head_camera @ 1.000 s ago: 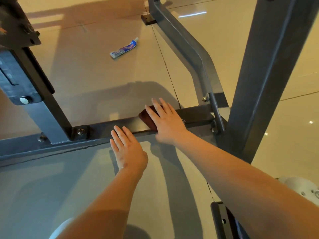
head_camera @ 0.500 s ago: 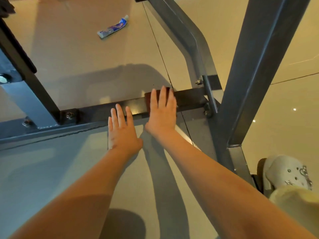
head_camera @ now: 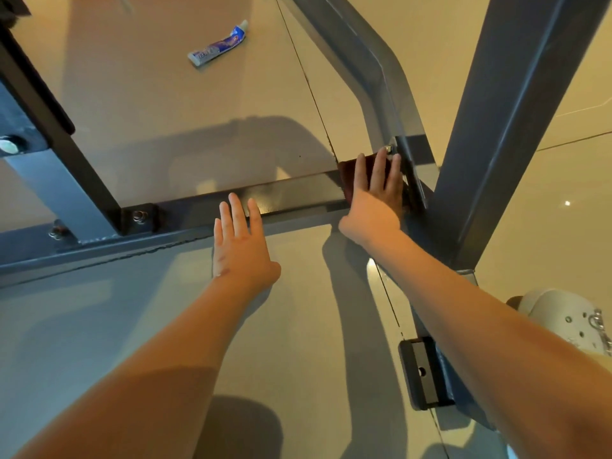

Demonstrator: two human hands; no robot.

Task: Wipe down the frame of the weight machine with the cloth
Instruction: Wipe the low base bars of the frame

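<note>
Folded dark maroon cloth (head_camera: 351, 175), right end of dark grey steel floor crossbar (head_camera: 291, 193), pressed flat under right hand (head_camera: 374, 200), fingers straight, close together. Mid-crossbar, left hand (head_camera: 241, 246), fingers straight, slightly spread, tips on near edge. Probable risk: cloth snagging, or fingertips striking silver bolt head (head_camera: 388, 149) at crossbar's right end.

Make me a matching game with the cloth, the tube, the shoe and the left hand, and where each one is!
Things:
1. cloth
2. tube
3. white shoe
4. left hand

Places:
A. lying alone on the floor, beyond the bar
B. pressed on the bar under the right hand
C. at the right edge, near the upright post
D. spread flat, holding nothing

Pairs: 1-B, 2-A, 3-C, 4-D
</note>
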